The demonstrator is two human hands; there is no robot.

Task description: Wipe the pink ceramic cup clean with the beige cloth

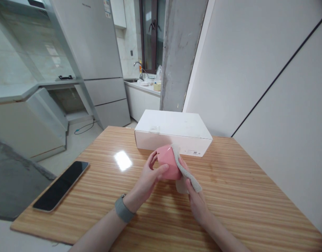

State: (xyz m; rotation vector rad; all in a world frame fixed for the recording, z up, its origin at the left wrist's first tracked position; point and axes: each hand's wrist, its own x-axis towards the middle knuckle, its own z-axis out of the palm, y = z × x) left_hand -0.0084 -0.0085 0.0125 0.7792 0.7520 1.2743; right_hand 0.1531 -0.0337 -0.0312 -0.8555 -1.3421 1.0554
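Note:
My left hand (150, 175) grips a glossy pink object (168, 162) with rounded corners, thumb across its near face and fingers behind it. Its exact kind I cannot make out. Against the right side of the pink object lies a grey cloth (188, 173), pinched in my right hand (194, 197). A paler flap of cloth hangs below. Both hands are held over the wooden table (229, 196), in front of a white box.
The closed white cardboard box (171, 124) stands at the table's far side. A phone (61, 185) with a dark screen lies at the left edge. Beyond are a fridge (98, 45), a sink counter (142, 99) and a white wall (255, 52) on the right.

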